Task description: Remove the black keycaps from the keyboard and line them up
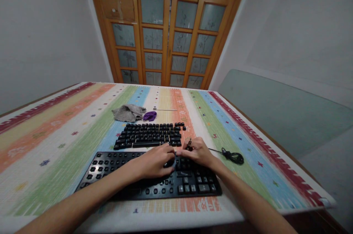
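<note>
A black keyboard (132,188) lies near the table's front edge. Its left and middle parts show bare key sockets, while keycaps sit on its right end. My left hand (156,162) rests over its upper middle, palm down, fingers bent and thumb apart, with nothing visible in it. Beside it, my right hand (197,151) is curled above the upper right keys, thumb reaching left toward the left fingertips. A small dark item shows between its fingers, too hidden to name. Just beyond the keyboard, loose black keycaps (149,135) lie in rows in keyboard order.
Behind the keycaps lie a grey cloth (128,112), a purple bundle (149,116) and a thin metal rod (167,110). A coiled black cable (233,156) is right of my right hand. A striped cloth (74,127) covers the table. Wooden glazed doors (167,32) stand beyond.
</note>
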Demonstrator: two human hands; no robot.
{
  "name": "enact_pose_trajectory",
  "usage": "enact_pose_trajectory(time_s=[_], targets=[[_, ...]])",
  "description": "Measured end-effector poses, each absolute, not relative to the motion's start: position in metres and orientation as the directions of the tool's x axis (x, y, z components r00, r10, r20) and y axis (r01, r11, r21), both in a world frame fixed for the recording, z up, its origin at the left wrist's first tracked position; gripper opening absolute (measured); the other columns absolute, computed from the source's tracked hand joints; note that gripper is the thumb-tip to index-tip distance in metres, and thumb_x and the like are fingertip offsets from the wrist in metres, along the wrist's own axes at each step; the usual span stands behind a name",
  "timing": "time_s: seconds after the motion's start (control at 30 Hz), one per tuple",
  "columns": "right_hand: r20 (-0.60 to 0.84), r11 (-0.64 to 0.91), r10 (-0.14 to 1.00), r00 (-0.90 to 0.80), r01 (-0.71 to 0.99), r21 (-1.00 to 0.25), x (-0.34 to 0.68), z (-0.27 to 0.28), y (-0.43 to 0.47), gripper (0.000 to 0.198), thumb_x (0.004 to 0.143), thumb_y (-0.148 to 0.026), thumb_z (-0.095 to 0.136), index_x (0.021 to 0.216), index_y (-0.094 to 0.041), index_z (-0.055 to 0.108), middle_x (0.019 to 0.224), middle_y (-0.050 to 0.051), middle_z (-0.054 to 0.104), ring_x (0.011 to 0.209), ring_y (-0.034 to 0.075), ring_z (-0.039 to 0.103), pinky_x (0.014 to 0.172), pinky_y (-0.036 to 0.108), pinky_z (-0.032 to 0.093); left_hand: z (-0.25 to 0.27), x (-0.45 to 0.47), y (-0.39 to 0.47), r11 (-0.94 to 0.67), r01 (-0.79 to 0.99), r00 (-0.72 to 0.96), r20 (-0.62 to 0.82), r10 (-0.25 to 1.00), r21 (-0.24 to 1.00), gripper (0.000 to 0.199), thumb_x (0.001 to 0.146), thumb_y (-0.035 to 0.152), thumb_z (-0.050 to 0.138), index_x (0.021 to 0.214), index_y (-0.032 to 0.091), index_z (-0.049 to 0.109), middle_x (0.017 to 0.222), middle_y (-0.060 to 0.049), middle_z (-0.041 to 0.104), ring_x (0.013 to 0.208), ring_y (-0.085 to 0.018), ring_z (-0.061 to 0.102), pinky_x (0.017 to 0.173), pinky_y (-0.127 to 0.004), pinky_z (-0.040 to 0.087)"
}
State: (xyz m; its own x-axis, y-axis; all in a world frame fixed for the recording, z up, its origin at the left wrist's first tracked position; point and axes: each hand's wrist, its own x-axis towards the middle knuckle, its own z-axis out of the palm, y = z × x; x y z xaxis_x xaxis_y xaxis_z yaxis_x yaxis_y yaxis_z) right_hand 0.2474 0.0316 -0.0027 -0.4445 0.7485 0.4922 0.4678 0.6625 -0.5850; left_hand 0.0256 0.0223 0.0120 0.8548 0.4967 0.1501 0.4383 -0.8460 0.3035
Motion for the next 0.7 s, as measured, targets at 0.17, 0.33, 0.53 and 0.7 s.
enact_pose_trajectory(time_s=[0.17, 0.33, 0.53, 0.7], targets=[[0.291, 0.450, 0.878, -0.379, 0.452, -0.770, 0.243, -0.001, 0.045, 0.056, 0.089, -0.058, 0.056, 0.051, -0.017, 0.058, 0.042, -0.001, 0.057, 0.037, 0.010, 0.051, 0.040, 0.021, 0.036, 0.011, 0.025, 0.025, -0.853, 0.411, 0.862, 0.166, 0.479, 0.322, 0.008, 0.084, 0.022, 0.064, 0.089, 0.015, 0.064, 0.106, -0.009, 0.063, 0.101, -0.023, 0.059, 0.091, -0.034, 0.048], [0.124, 0.281, 0.917, -0.379, 0.394, -0.875, 0.240, -0.007, 0.053, 0.056, 0.088, -0.063, 0.053, 0.054, -0.018, 0.055, 0.041, -0.002, 0.056, 0.032, 0.009, 0.049, 0.034, 0.019, 0.035, 0.011, 0.024, 0.026, -0.848, 0.406, 0.861, 0.168, 0.480, 0.340, 0.008, 0.084, 0.023, 0.064, 0.087, 0.016, 0.064, 0.105, -0.009, 0.063, 0.098, -0.022, 0.060, 0.089, -0.032, 0.048], [0.263, 0.342, 0.928, -0.262, 0.324, -0.882, 0.250, 0.004, 0.051, 0.057, 0.082, -0.066, 0.058, 0.058, -0.015, 0.061, 0.048, -0.001, 0.058, 0.039, 0.009, 0.053, 0.037, 0.018, 0.038, 0.020, 0.029, 0.030, -0.775, 0.439, 0.810, 0.173, 0.561, 0.454, 0.020, 0.086, 0.029, 0.065, 0.102, 0.018, 0.063, 0.104, -0.008, 0.065, 0.097, -0.023, 0.061, 0.089, -0.035, 0.048], [0.281, 0.333, 0.923, -0.264, 0.180, -0.926, 0.256, 0.011, 0.044, 0.056, 0.078, -0.067, 0.062, 0.062, -0.014, 0.064, 0.048, 0.000, 0.060, 0.036, 0.009, 0.054, 0.036, 0.018, 0.042, 0.028, 0.042, 0.039, -0.608, 0.303, 0.754, 0.206, 0.624, 0.734, 0.037, 0.083, 0.031, 0.070, 0.115, 0.019, 0.056, 0.113, -0.007, 0.066, 0.103, -0.021, 0.063, 0.091, -0.035, 0.048]])
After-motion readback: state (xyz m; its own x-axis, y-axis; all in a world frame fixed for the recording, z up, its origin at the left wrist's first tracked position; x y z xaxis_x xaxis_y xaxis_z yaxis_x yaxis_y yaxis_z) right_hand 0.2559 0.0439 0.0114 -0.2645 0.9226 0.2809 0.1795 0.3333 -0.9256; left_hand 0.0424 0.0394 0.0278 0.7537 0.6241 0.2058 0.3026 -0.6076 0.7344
